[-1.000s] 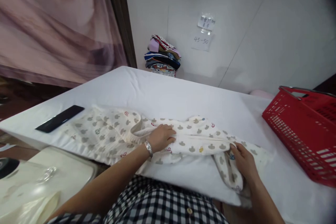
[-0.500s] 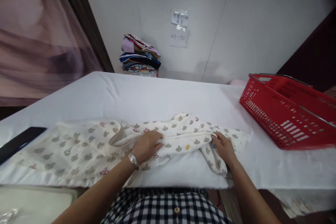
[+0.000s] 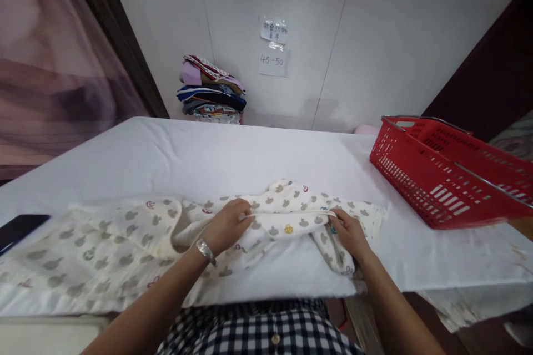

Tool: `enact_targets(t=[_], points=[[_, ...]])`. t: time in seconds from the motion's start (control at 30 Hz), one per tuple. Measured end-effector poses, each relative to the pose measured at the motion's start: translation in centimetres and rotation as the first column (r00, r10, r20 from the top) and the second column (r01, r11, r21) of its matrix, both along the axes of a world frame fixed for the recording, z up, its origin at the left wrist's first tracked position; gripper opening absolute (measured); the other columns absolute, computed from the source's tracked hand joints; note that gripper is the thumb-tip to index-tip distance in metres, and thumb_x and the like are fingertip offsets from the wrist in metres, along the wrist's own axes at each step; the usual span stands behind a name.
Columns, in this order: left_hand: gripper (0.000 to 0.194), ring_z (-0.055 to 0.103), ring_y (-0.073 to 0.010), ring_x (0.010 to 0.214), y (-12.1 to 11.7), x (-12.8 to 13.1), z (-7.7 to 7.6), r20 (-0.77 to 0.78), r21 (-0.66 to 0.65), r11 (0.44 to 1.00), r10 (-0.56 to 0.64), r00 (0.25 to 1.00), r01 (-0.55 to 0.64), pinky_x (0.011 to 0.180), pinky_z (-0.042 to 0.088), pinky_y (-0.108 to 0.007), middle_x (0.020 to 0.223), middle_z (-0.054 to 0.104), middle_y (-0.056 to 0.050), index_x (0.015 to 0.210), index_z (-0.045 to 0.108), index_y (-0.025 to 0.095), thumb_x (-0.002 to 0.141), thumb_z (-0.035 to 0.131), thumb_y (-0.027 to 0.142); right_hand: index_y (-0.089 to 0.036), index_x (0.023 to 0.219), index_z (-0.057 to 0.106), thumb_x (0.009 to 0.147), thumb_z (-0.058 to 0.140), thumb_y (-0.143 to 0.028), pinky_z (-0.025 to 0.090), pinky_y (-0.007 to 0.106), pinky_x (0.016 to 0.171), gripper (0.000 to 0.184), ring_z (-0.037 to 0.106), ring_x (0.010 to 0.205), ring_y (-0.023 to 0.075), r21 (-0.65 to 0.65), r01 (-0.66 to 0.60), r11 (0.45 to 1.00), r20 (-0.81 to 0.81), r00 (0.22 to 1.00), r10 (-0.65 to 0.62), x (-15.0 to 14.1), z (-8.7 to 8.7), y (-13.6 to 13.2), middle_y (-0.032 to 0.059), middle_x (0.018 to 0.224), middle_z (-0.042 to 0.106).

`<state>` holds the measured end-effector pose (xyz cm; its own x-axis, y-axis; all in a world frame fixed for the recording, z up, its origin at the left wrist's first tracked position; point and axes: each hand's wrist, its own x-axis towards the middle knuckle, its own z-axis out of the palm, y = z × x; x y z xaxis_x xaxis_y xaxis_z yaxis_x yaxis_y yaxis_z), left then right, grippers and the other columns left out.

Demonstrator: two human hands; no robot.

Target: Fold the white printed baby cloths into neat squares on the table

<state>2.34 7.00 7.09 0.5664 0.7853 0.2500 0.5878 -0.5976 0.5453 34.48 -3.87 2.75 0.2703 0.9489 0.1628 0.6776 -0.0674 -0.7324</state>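
A cream garment [image 3: 104,247] with grey and a few coloured motifs lies stretched sideways along the near side of the white-covered table [image 3: 233,155]. My left hand [image 3: 231,224], with a silver bracelet at the wrist, closes its thumb and fingers on the fabric near the middle. Further right, my right hand [image 3: 348,233] pinches the other end of the same long edge, which runs straight between both hands. Below the right hand, a narrow sleeve-like part hangs in a loop toward me. At left, a round opening in the cloth gapes.
On the right stands a red plastic basket [image 3: 433,183] with metal handles. A dark flat phone-like object [image 3: 20,230] rests at the left. Folded clothes [image 3: 212,91] are stacked beyond the far edge, by a wall with paper signs [image 3: 273,61].
The view has shifted slightly, so most things sit further left. My left hand has lifted the fabric edge a little, and the edge looks straighter. The right hand keeps its pinch.
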Motion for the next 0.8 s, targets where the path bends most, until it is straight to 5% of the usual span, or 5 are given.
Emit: enact_targets(t=[0.17, 0.47, 0.6, 0.8], points=[[0.014, 0.054, -0.0173, 0.086, 0.0, 0.2, -1.4, -0.127, -0.099, 0.994, -0.050, 0.991, 0.037, 0.079, 0.040, -0.031, 0.088, 0.061, -0.003, 0.065, 0.050, 0.018, 0.076, 0.052, 0.026, -0.022, 0.093, 0.061, 0.085, 0.036, -0.044, 0.042, 0.028, 0.070, 0.034, 0.057, 0.076, 0.0189, -0.069, -0.032, 0.997, 0.048, 0.998, 0.036, 0.9, 1.2, -0.1, 0.0015, 0.080, 0.065], [0.019, 0.051, -0.0138, 0.071, -0.5, -0.7, 2.1, -0.017, -0.205, 0.974, -0.101, 0.995, 0.095, 0.066, 0.039, -0.026, 0.072, 0.058, 0.001, 0.067, 0.054, 0.019, 0.077, 0.051, 0.035, -0.022, 0.083, 0.066, 0.080, 0.044, -0.046, 0.043, 0.028, 0.067, 0.032, 0.055, 0.072, 0.0183, -0.229, -0.232, 0.945, 0.021, 0.970, 0.243, 3.2, 5.8, -0.3, 0.0002, 0.075, 0.065], [0.018, 0.051, -0.0130, 0.071, -0.9, -1.4, 2.8, 0.104, -0.137, 0.991, 0.013, 0.994, 0.002, 0.066, 0.039, -0.025, 0.073, 0.057, 0.000, 0.069, 0.052, 0.019, 0.078, 0.051, 0.035, -0.021, 0.071, 0.068, 0.070, 0.055, -0.050, 0.043, 0.026, 0.058, 0.032, 0.053, 0.063, 0.0160, -0.284, -0.286, 0.915, -0.120, 0.957, 0.262, 3.5, 8.0, -0.7, -0.0010, 0.065, 0.063], [0.016, 0.048, -0.0106, 0.060, -1.5, -1.2, 2.8, 0.088, -0.161, 0.980, 0.130, 0.988, -0.115, 0.057, 0.037, -0.022, 0.063, 0.053, 0.004, 0.071, 0.050, 0.019, 0.077, 0.052, 0.033, -0.020, 0.079, 0.070, 0.073, 0.053, -0.049, 0.043, 0.027, 0.064, 0.035, 0.054, 0.068, 0.0158, -0.434, -0.440, 0.786, -0.227, 0.898, 0.377, 3.2, 10.5, 0.0, -0.0001, 0.073, 0.065]])
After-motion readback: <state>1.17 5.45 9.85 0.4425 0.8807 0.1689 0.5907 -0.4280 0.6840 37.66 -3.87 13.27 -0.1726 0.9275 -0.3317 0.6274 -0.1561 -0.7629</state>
